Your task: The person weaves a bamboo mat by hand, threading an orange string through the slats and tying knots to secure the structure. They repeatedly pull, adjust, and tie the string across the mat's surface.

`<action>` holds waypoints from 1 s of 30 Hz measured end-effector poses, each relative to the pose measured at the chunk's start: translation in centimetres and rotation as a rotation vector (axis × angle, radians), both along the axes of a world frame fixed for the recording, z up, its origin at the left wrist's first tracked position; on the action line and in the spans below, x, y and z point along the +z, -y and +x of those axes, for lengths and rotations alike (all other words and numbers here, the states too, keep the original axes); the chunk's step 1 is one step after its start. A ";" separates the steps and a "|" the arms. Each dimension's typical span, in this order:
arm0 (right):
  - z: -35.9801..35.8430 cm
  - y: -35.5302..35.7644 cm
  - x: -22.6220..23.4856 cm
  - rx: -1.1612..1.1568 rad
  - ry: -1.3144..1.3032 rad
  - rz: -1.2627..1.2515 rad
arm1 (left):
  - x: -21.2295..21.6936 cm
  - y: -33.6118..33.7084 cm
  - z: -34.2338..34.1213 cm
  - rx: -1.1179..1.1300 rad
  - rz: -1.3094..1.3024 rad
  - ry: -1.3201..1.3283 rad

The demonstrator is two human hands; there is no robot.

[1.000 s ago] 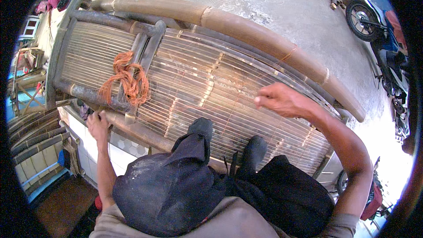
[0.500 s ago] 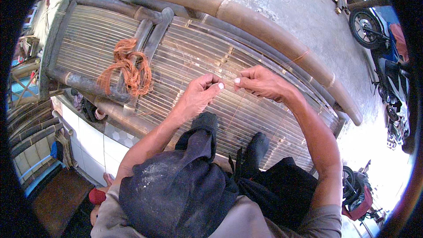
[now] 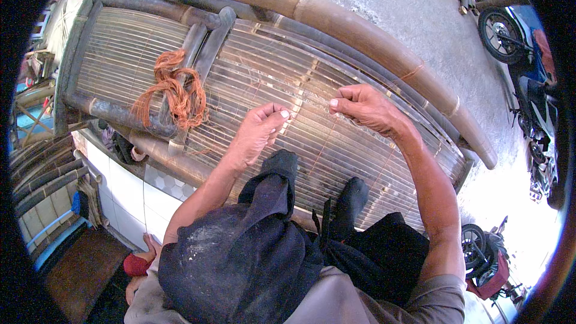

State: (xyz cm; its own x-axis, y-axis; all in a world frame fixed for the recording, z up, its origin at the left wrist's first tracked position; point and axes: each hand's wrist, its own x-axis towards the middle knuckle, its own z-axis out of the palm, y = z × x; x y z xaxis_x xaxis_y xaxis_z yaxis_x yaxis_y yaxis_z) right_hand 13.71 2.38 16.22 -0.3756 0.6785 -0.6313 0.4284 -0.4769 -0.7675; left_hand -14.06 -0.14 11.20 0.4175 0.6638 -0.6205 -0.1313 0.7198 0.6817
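Observation:
A slatted bamboo panel (image 3: 270, 72) with thick bamboo poles as its frame lies in front of me. My left hand (image 3: 259, 130) and my right hand (image 3: 366, 107) are close together over its middle, fingertips pinched. A thin thread or wire seems to run between them, too fine to see clearly. A tangled bundle of orange cord (image 3: 174, 93) is tied around the dark poles at the panel's left. My dark trouser legs and black socked feet (image 3: 351, 195) rest on the near slats.
A thick bamboo pole (image 3: 336, 18) runs along the far side on grey concrete ground. Motorbikes (image 3: 516, 42) stand at the upper right and lower right (image 3: 483, 255). More bamboo poles (image 3: 36, 168) and a white tiled wall (image 3: 120, 198) are at the left.
My left hand came up from the panel's left edge to the middle and met my right hand. Both hands now pinch close together over the slats.

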 end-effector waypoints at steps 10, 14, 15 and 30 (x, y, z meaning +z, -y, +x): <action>2.8 0.0 -0.1 0.085 0.129 0.096 | 0.8 -1.4 -2.3 0.094 0.046 -0.002; 4.1 0.1 0.3 0.038 0.155 0.185 | 1.7 -1.9 -4.2 0.150 0.056 0.010; 4.3 0.1 0.5 0.023 0.172 0.195 | 1.9 -2.0 -4.8 0.161 0.063 0.001; -2.0 2.2 -3.1 0.182 0.245 0.410 | -1.4 0.4 -4.4 -0.227 1.083 -1.002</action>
